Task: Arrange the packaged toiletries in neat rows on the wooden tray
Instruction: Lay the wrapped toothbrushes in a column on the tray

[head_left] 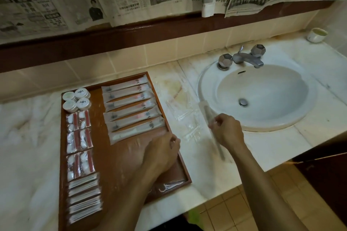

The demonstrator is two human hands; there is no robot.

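L hand (pixel 161 153) loosely curled (blurred); R hand (pixel 227 131) pinching, both forearms extended.

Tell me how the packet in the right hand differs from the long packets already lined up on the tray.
The held packet is off the wooden tray, pinched in the right hand over the counter beside the sink; the long packets lie flat on the tray. The held packet runs near to far; the long packets run across, stacked in a column. The held one is motion-blurred; the others are sharp. All are long, slim and pale.
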